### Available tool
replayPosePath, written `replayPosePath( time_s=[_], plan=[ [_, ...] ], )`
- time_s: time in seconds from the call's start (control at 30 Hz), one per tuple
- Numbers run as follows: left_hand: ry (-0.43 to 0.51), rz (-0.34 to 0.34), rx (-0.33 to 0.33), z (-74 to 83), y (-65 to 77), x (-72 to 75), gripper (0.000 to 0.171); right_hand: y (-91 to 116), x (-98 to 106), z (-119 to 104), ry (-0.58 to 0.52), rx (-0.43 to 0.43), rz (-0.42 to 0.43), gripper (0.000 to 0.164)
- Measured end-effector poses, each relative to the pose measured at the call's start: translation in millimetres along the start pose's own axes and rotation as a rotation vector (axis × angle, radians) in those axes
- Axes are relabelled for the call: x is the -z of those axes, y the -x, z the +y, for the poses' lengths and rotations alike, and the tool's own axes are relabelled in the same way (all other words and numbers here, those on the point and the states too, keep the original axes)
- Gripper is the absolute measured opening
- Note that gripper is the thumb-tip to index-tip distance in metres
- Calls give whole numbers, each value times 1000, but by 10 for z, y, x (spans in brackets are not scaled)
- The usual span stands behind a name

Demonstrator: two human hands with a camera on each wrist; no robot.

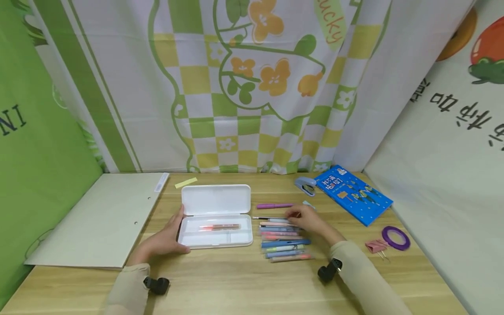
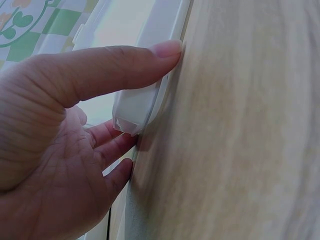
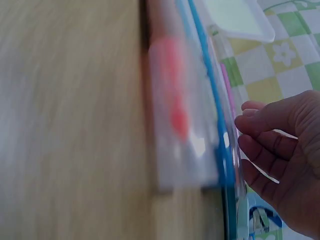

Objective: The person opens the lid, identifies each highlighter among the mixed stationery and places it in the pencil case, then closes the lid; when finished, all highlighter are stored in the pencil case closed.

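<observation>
An open white pencil case [image 1: 215, 244] lies on the table with its lid [image 1: 215, 199] tilted back. Inside it is a pen with a clear, reddish cap [image 1: 222, 227]. My left hand [image 1: 169, 234] holds the case at its left end, the thumb along the front edge and the fingers at the side. To the right, several pens [image 1: 285, 243] lie in a row. At the far side of that row, my right hand [image 1: 309, 219] pinches the right end of a slim dark pen [image 1: 269, 218]; its fingertips partly hide the pen. Beyond lies a purple pen [image 1: 273, 206].
A grey board [image 1: 98, 218] lies at the left, a yellow strip [image 1: 186, 182] behind the case. At the right are a stapler [image 1: 306, 185], a blue book [image 1: 354, 194], a roll of purple tape [image 1: 396, 238] and a pink binder clip [image 1: 376, 246]. Curtains border the table.
</observation>
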State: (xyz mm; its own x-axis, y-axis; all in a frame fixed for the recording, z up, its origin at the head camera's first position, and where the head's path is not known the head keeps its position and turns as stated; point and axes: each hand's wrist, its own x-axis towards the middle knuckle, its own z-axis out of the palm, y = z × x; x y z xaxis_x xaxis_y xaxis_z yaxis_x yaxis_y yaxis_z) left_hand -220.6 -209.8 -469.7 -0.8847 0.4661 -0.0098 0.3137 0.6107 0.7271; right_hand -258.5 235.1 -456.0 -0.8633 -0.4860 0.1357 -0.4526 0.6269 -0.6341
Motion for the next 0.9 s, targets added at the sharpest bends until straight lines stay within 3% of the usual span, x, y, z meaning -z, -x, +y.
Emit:
replayPosePath(
  time_s=[0.43, 0.63, 0.9],
  plan=[
    [5, -2, 13, 14, 5, -6, 130, 34, -2, 101, 111, 58, -4, 11],
    [2, -4, 15, 46, 13, 3, 129, 41, -7, 101, 111, 70, 4, 11],
    [5, -9, 13, 47, 23, 21, 129, -32, 27, 11, 81, -7, -7, 13]
  ],
)
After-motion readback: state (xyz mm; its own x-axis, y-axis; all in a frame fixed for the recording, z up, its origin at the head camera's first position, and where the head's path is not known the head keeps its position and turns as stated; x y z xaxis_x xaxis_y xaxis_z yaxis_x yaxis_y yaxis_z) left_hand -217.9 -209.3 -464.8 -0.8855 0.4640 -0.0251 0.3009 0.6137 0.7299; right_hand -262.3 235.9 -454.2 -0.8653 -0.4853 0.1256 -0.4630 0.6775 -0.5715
